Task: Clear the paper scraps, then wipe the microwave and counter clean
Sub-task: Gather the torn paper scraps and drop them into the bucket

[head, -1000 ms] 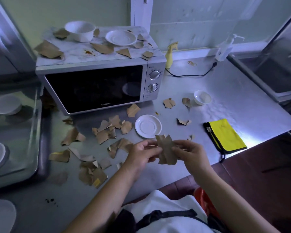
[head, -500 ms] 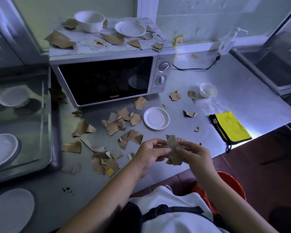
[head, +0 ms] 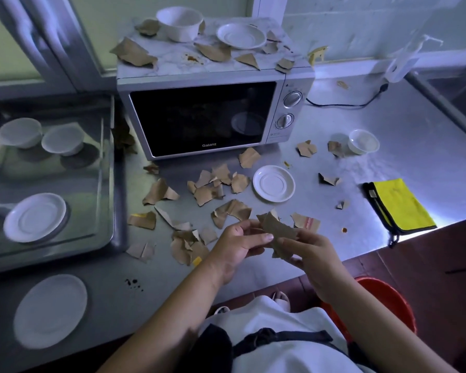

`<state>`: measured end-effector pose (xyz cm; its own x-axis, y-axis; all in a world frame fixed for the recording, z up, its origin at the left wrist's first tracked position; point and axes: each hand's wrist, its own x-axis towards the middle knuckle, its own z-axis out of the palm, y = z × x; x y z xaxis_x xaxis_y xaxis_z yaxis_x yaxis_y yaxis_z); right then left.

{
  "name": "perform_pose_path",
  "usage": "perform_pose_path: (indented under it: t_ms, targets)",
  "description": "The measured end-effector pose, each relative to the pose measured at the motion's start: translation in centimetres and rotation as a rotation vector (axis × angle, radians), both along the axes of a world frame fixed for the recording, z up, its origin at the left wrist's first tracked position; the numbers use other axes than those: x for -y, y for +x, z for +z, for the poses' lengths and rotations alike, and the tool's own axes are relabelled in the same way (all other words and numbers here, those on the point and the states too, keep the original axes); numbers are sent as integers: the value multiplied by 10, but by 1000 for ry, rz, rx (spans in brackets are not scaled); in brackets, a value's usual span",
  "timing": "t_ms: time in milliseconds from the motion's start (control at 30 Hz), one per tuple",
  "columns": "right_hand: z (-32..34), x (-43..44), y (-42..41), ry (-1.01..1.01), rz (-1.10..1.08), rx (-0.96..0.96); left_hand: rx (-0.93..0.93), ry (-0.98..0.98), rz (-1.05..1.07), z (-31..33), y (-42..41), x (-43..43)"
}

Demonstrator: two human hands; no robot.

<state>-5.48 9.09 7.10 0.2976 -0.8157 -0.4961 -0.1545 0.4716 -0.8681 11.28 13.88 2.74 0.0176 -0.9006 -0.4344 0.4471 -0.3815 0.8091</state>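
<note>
Both hands hold a small bunch of brown paper scraps [head: 276, 228] above the counter's front edge. My left hand [head: 238, 244] pinches the bunch from the left and my right hand [head: 311, 251] grips it from the right. Several more brown scraps [head: 213, 189] lie scattered on the steel counter [head: 414, 146] in front of the silver microwave [head: 205, 117]. Others lie on the microwave's marbled top [head: 172, 60], which bears an orange stain. A yellow cloth [head: 400, 204] with black edging lies at the counter's right front.
A white bowl [head: 180, 22] and saucer [head: 241, 36] stand on the microwave. Another saucer [head: 273, 183] and a small cup [head: 363, 141] sit on the counter. A steel tray [head: 105, 184] at left holds dishes. A red bucket [head: 388, 302] stands on the floor below right. Dark spots [head: 133, 282] mark the counter.
The view has shifted, so everything sits further right and lower in frame. Both hands stay together on the scraps, and the bunch looks more crumpled and tilted than before.
</note>
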Motion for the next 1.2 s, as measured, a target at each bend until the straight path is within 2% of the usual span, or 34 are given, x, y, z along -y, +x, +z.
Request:
perform_pose_path:
  t_ms: [200,300,333,400,467,533,600,767,967,1200]
  targets:
    - [-1,-7,-12,3,-105,-11,19,-17,-117,-6,-5,0]
    - [-3,-8,-28,21,-204,-29,130,35,-73,-19,2,7]
    - [-3,-8,-35,21,-237,-36,241,83,-34,-26,8,11]
    - [-5,-11,-48,23,-310,-52,611,192,-37,-42,22,19]
    - [-8,-15,-58,28,-352,-80,961,257,-187,-55,34,24]
    - [-9,-21,-64,39,-369,-89,1185,263,-354,-64,39,29]
    - [-9,-27,-68,50,-390,-70,1335,237,-464,-71,36,32]
    - [-7,-33,-76,26,-366,-88,1411,201,-536,-80,20,36]
    - [-9,-36,-77,13,-321,-81,1522,153,-523,-74,22,37]
    - [-4,-31,-56,-1,-216,-80,1527,158,-501,-80,35,29]
